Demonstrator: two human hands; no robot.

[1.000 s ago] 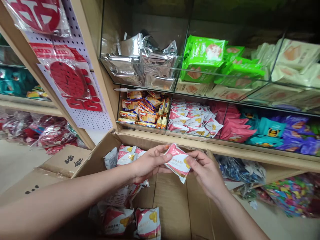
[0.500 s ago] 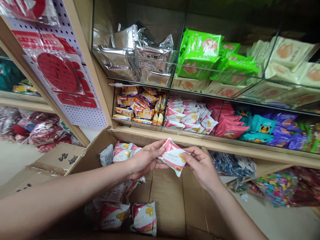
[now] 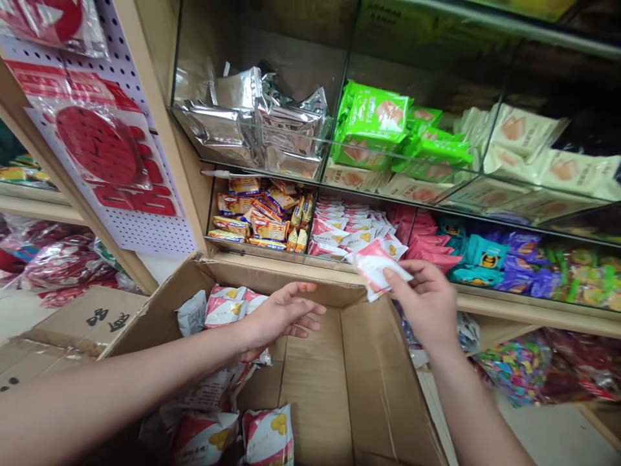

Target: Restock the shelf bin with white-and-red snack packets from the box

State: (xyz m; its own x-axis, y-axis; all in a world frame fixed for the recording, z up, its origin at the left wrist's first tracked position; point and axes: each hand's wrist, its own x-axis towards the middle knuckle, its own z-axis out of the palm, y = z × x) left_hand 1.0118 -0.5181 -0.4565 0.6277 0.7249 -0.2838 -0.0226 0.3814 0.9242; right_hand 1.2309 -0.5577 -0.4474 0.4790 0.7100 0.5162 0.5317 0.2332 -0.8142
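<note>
My right hand pinches a white and pink snack packet, slightly blurred, just in front of the lower shelf bin. My left hand hangs over the cardboard box, fingers apart and holding nothing. Matching packets lie inside the box, some under my left forearm, with one packet near the front. Behind the held packet, the shelf bin contains a pile of similar white and pink packets.
Orange-wrapped snacks fill the bin to the left; pink packets and teal packets sit to the right. Above are silver pouches and green packets behind a clear front panel. Red decorations hang at left.
My left hand has let go of the packet and its fingers have spread. My right hand has carried the packet rightward and up toward the shelf. The view has shifted slightly.
</note>
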